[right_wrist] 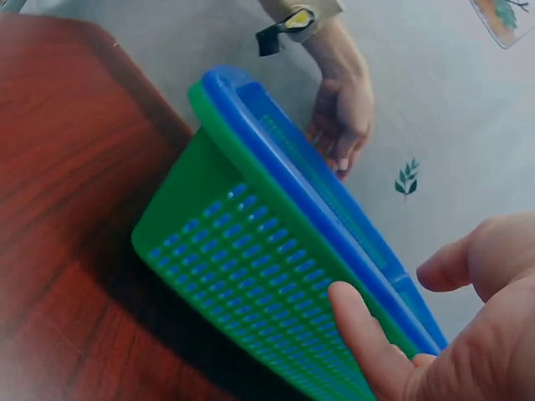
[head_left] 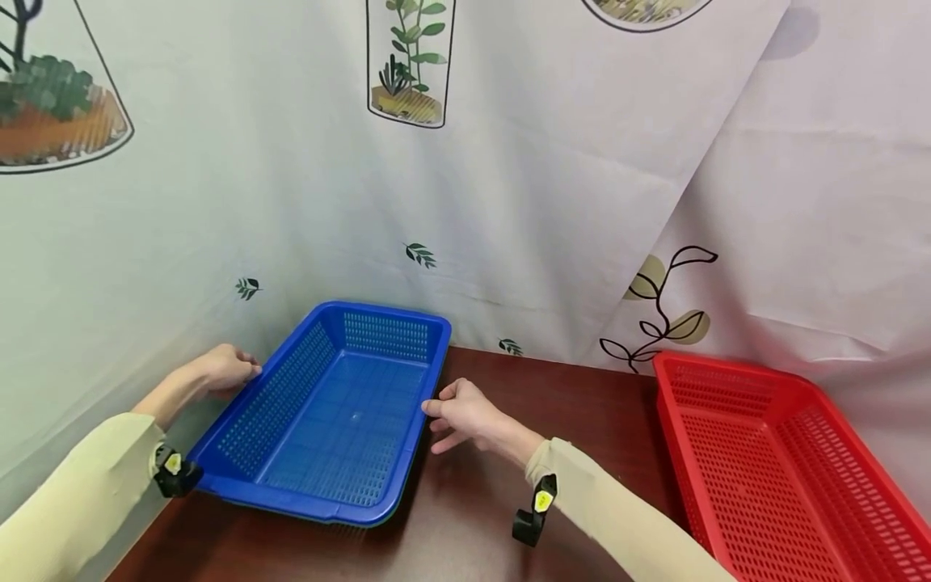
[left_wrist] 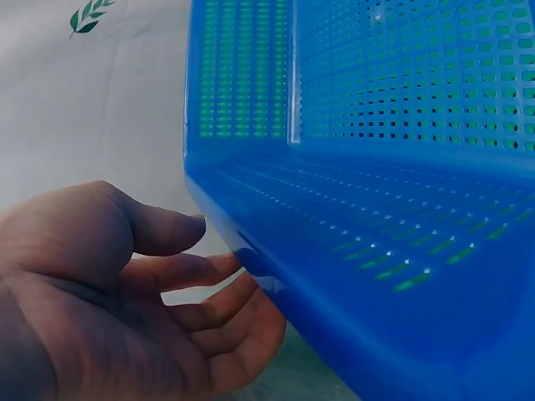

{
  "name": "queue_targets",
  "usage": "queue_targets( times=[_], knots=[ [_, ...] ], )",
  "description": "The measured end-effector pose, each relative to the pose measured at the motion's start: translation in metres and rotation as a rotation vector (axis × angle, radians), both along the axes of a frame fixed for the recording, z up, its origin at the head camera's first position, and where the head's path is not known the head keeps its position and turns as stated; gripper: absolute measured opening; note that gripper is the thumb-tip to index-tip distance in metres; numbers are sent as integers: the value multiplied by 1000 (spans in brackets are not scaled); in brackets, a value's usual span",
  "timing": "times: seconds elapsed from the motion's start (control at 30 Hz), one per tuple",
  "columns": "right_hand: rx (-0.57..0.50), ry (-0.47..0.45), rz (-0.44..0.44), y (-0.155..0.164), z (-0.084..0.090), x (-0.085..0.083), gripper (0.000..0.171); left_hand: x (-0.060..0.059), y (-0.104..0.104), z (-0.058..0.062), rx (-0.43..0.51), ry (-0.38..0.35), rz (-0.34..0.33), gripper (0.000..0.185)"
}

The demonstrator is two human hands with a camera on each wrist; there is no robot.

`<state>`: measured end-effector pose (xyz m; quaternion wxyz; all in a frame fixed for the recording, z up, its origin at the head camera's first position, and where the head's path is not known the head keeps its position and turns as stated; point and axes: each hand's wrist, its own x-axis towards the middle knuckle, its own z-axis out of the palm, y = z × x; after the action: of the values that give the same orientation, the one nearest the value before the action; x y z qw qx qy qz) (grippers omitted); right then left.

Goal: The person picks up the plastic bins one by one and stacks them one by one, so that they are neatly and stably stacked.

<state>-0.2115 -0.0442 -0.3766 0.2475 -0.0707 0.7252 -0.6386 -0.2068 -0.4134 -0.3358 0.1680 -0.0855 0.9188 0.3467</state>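
Observation:
A blue plastic basket (head_left: pixel 349 420) with perforated walls sits nested inside a green basket (right_wrist: pixel 226 251), whose side shows below the blue rim in the right wrist view. My left hand (head_left: pixel 227 369) is at the left rim; in the left wrist view its fingers (left_wrist: pixel 242 326) reach the outside of the rim, and the thumb is apart from them. On the opposite side, my right hand (head_left: pixel 469 414) is at the right rim with its fingers spread. Its index finger (right_wrist: pixel 359 322) lies along the green wall, while the thumb stands off above the rim.
A red perforated basket (head_left: pixel 672 420) stands on the right of the dark brown table (head_left: pixel 553 404). White cloth (head_left: pixel 553 202) with plant prints hangs behind the table and along its left side, close to the blue basket.

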Motion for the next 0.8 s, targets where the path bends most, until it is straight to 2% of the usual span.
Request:
queue_targets(
  times=[0.13, 0.27, 0.53, 0.8],
  knots=[
    [-85, -65, 7, 1, -4, -2, 50, -1, -4, -5, 36, -49, -10, 46],
    [-125, -89, 12, 0, -7, -2, 56, -2, -7, -11, 69, -59, -23, 48],
    [-143, -51, -7, -3, -13, 0, 65, 2, -13, -22, 213, 8, -78, 51],
    [-197, -2, -19, -8, -20, 3, 67, 2, -17, -28, 194, 105, -97, 56]
  ],
)
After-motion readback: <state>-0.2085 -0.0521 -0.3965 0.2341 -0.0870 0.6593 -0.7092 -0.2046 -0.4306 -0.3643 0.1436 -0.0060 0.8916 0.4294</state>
